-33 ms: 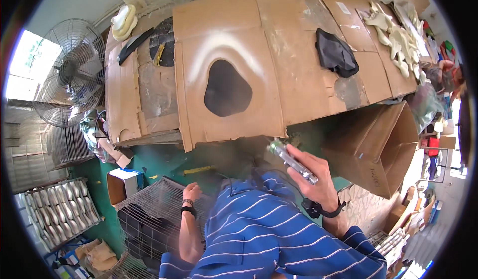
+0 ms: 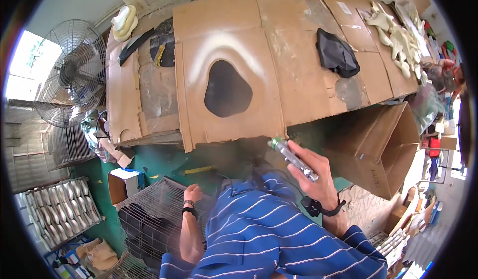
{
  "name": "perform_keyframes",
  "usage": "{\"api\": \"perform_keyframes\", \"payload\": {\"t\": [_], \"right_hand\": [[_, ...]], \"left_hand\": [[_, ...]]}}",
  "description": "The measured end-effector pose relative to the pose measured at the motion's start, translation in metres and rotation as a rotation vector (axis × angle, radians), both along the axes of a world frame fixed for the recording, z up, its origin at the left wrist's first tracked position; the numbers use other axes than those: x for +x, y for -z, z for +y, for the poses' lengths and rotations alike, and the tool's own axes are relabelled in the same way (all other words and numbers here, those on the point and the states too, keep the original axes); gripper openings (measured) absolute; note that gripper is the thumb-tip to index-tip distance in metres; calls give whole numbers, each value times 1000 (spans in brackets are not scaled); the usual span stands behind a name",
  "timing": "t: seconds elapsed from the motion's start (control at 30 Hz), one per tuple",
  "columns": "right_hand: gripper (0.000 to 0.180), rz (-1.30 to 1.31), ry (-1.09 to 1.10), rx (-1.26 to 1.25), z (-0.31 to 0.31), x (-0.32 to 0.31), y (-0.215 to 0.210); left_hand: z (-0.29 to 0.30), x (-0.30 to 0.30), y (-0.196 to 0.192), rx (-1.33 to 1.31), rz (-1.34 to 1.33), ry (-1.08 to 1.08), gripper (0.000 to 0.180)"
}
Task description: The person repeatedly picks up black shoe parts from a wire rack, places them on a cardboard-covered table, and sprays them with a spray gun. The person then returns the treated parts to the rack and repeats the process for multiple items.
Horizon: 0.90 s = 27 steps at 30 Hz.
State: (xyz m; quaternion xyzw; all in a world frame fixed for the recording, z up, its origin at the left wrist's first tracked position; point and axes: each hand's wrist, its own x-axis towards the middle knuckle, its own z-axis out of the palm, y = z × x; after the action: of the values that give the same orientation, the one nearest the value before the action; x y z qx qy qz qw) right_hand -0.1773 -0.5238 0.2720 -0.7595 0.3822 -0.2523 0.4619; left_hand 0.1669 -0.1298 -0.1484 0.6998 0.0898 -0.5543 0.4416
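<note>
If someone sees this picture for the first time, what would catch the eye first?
First, the dark rounded blotch ringed by white spray mist on the brown cardboard sheet covering the table. Below it, the right hand holds a slim silver spray tool. A large round wire fan stands far left.

I'm in a workshop. My cardboard-covered bench (image 2: pixel 308 70) carries paint overspray; left of it stand a big fan (image 2: pixel 69 75) and wire racks (image 2: pixel 149 219).

- The spray can (image 2: pixel 294 159) is partly covered by the fingers of the right hand (image 2: pixel 318 177).
- The left hand (image 2: pixel 193 193) is too small to show its grip.
- The wire rack (image 2: pixel 149 219) runs behind the left forearm.
- The open cardboard box (image 2: pixel 378 149) hides its own interior.
</note>
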Motion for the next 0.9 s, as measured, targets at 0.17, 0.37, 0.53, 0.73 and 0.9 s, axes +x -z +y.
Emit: {"api": "perform_keyframes", "payload": {"t": [0.17,0.37,0.53,0.73,0.9], "right_hand": [[52,-10,102,-56,-27,-15,11],[50,105,83,26,-13,-49,4],[54,83,-50,110,10,-31,-6],[51,-16,128,4,10,-7,0],[49,75,194,-4,20,-34,0]], "left_hand": [[33,-28,22,62,6,-106,30],[67,-26,33,-95,311,-148,37],[35,10,40,-11,117,27,40],[-60,27,-30,168,-195,188,31],[-75,24,-45,161,-186,252,35]]}}
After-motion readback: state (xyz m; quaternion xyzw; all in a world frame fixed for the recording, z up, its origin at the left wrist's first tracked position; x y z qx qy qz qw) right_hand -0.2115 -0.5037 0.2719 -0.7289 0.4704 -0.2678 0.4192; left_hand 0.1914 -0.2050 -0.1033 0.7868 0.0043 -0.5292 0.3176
